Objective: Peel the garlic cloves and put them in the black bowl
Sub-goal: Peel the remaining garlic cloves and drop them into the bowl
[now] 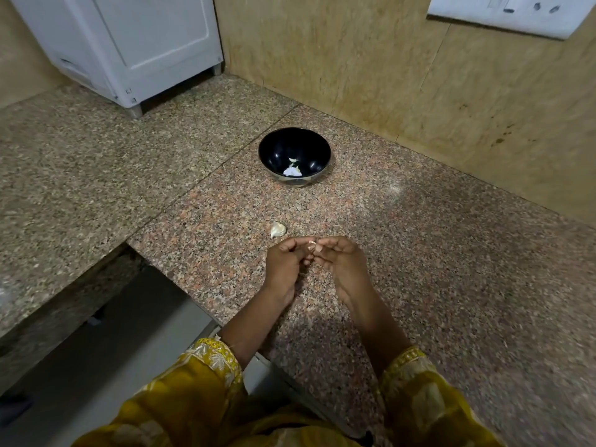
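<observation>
A black bowl [294,154] stands on the speckled granite counter [435,269] near the wall corner, with a couple of white garlic pieces [293,169] at its bottom. An unpeeled garlic clove [277,229] lies on the counter just beyond my hands. My left hand [285,264] and my right hand [342,262] meet fingertip to fingertip above the counter and pinch a small garlic clove [311,246] between them. Most of that clove is hidden by my fingers.
A white appliance [129,43] stands at the back left on the counter. A tan tiled wall [419,75] runs behind the bowl, with a white switch plate [516,14] at top right. The counter's edge drops off at the lower left.
</observation>
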